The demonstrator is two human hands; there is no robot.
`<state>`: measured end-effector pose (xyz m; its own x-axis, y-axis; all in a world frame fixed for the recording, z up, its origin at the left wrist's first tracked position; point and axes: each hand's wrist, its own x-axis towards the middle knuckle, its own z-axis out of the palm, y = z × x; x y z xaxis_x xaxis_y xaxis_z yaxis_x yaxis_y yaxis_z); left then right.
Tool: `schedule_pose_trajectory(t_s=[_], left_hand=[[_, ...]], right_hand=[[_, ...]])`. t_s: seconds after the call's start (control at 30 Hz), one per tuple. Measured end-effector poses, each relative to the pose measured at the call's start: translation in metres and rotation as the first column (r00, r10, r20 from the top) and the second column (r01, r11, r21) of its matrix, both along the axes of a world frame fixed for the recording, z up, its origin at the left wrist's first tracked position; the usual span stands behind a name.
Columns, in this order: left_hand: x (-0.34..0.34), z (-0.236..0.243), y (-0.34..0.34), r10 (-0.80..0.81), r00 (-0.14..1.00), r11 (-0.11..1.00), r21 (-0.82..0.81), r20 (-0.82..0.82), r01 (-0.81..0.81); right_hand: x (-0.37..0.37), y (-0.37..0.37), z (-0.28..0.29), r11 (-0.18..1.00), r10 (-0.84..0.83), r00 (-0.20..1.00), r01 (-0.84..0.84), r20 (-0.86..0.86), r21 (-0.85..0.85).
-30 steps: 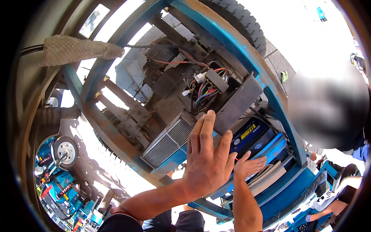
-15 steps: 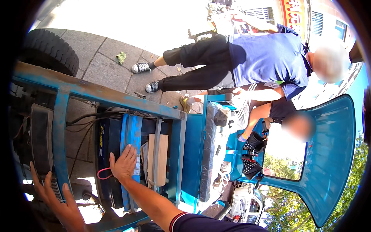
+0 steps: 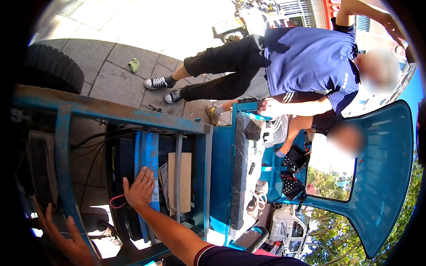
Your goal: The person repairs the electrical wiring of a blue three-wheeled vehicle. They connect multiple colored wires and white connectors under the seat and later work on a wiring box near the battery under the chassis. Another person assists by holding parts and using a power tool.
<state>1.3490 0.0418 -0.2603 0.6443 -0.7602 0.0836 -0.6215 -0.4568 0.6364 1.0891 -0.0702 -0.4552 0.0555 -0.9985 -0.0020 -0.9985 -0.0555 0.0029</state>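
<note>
Over the last second the view swings from the open vehicle frame toward the street, so that a standing person and a second person beside a blue cab shell come in; in the last half second the standing person's arm rises toward the head, while the right hand keeps its place on the blue bar; the bar's position within the frame looks unchanged, which suggests a pause in the handwork rather than progress.

The right hand lies flat, its fingers straight and close together, pinching nothing; the bar runs beneath the fingers, between a dark box and a wooden block; a red loop sits just beside the thumb.

The left hand has its fingers spread and shows nothing in its grasp; it is near a dark cover, though contact cannot be told.

The left hand's lower part is cut off by the dark rim; the right palm's underside is hidden; cables behind the bar are lost in shadow; both faces are blurred.
</note>
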Motion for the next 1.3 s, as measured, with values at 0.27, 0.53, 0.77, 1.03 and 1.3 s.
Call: schedule_pose_trajectory(t_s=[0.27,0.53,0.77,1.03,1.3], left_hand=[[-0.001,-0.047,0.032,0.034,0.994,0.980,0.194,0.104,-0.054],[-0.008,-0.038,0.021,0.033,0.995,0.991,0.129,0.090,-0.045],[-0.011,-0.001,-0.001,0.062,0.993,0.997,-0.041,-0.096,-0.067],[-0.016,-0.011,0.008,0.062,0.985,0.970,-0.221,-0.159,-0.097],[-0.025,-0.021,0.007,0.095,0.951,0.932,-0.309,-0.295,-0.189]], right_hand=[[0.000,0.001,0.001,1.000,-0.001,1.000,0.001,0.025,0.012],[-0.005,-0.008,0.009,1.000,0.025,0.999,-0.025,0.048,-0.004],[-0.001,0.008,-0.011,0.996,-0.033,0.999,0.032,0.001,0.087],[-0.004,0.004,-0.008,1.000,0.010,0.990,-0.006,-0.143,0.029],[-0.015,-0.001,-0.019,0.996,0.060,0.981,-0.071,-0.186,-0.053]])
